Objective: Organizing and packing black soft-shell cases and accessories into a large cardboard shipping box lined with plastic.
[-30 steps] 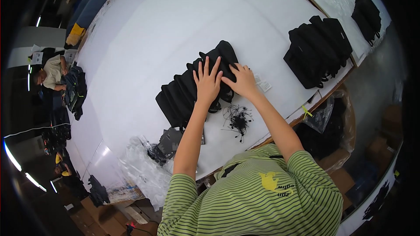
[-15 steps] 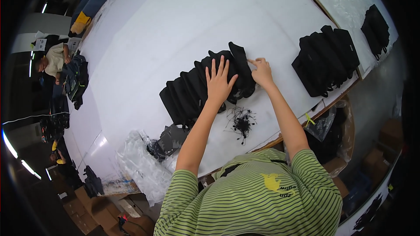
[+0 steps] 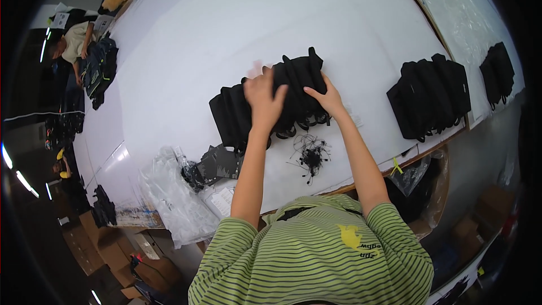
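A row of black fabric bags [image 3: 292, 91] with short straps leans in overlapping order on the white table, in front of me. My left hand [image 3: 263, 100] is over the row's middle, thumb spread from the fingers, whose tips are blurred by motion. At the row's right end, my right hand [image 3: 329, 98] grips the last bag, thumb on its near face and fingers round its outer side. Just below the row lies a tangle of thin black cords [image 3: 311, 158] with small dark ends. Dark grey cards [image 3: 217, 164] are fanned out left of the cords, beside my left forearm.
Another stack of black bags [image 3: 429, 97] stands to the right, with a smaller one [image 3: 497, 73] beyond it. Clear plastic bags [image 3: 169, 192] slump over the table's near left edge. An open carton [image 3: 435, 186] sits below the edge. A co-worker [image 3: 76, 45] handles a dark backpack [image 3: 100, 68] far left.
My right hand has gone from beside the row with a finger extended to gripping its end bag. My left hand has shifted left along the row; the end bag stands closer to the others.
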A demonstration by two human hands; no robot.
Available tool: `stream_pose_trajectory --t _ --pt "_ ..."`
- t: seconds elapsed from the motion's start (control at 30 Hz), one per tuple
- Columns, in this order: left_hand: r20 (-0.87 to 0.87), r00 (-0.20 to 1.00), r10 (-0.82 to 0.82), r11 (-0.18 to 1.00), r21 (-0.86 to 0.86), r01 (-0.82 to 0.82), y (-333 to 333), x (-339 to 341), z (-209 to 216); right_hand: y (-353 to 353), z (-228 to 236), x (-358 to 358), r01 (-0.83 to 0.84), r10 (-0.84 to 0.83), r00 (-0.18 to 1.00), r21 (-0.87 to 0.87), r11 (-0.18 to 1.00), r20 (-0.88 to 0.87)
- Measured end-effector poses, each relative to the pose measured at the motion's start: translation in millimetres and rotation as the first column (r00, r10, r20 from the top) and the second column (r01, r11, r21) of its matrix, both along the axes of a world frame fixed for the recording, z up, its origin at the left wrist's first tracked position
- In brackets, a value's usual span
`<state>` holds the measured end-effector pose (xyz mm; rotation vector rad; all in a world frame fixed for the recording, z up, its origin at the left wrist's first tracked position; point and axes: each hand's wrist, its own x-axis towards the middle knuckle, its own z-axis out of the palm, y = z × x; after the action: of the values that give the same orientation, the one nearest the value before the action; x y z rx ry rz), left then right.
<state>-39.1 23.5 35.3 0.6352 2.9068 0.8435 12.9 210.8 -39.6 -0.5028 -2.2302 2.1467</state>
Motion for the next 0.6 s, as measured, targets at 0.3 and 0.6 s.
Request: stream_pose_trajectory --t 0.3,0.6 --pt "0.621 0.644 0.448 0.662 0.253 -0.705 -142 30 -45 -3 -1 -8 0.025 -0.025 0.993 0.000 1.000 0.117" --pt "0.595 0.766 0.243 0.800 0.325 -0.505 -100 18 -37 -24 34 -4 -0.128 0.168 0.950 -0.162 0.978 0.262"
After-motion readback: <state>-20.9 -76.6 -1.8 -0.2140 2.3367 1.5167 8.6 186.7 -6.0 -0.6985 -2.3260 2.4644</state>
